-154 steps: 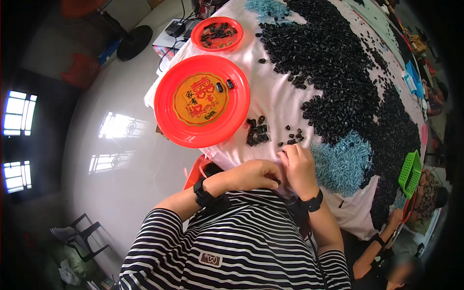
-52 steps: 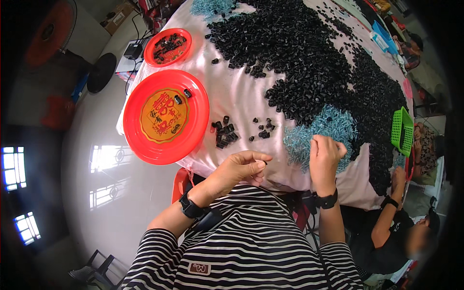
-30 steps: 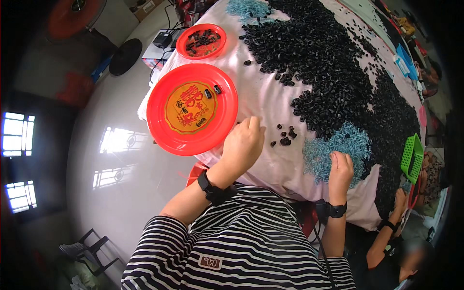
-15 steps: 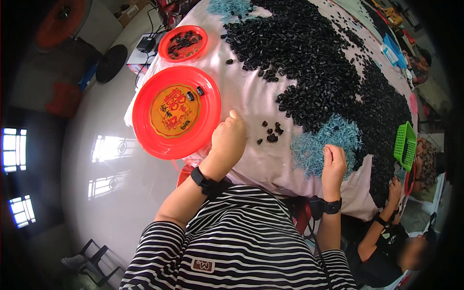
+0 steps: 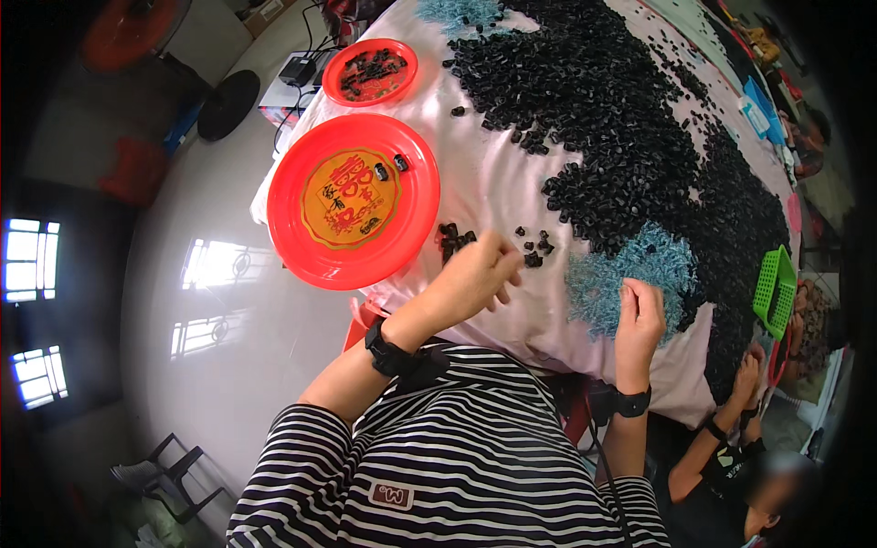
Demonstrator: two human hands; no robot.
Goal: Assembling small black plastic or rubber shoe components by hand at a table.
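My left hand (image 5: pixel 475 279) is over the pink cloth, right of a large red plate (image 5: pixel 281 203). Its fingers are loosely bent and apart, with nothing visible in them. Small black pieces (image 5: pixel 450 239) lie just beyond the wrist side of this hand, and another little group of black pieces (image 5: pixel 534 251) is by its fingertips. My right hand (image 5: pixel 642 315) is at the near edge of a heap of thin blue-teal bits (image 5: pixel 653 256). Its thumb and fingers are pinched together; whatever is between them is too small to see. A few black pieces rest on the red plate.
A huge spread of black pieces (image 5: pixel 585 100) covers much of the cloth-covered table (image 5: pixel 493 173). A smaller red plate (image 5: pixel 336 68) holds dark pieces at the far left. A green basket (image 5: pixel 774 283) stands at right, near a co-worker's hands (image 5: pixel 746 374). A standing fan (image 5: pixel 228 105) is left.
My left hand has moved right from beside the large plate, and its fingers have loosened. Black pieces now show where it was. My right hand stays pinched. The whole view has shifted slightly.
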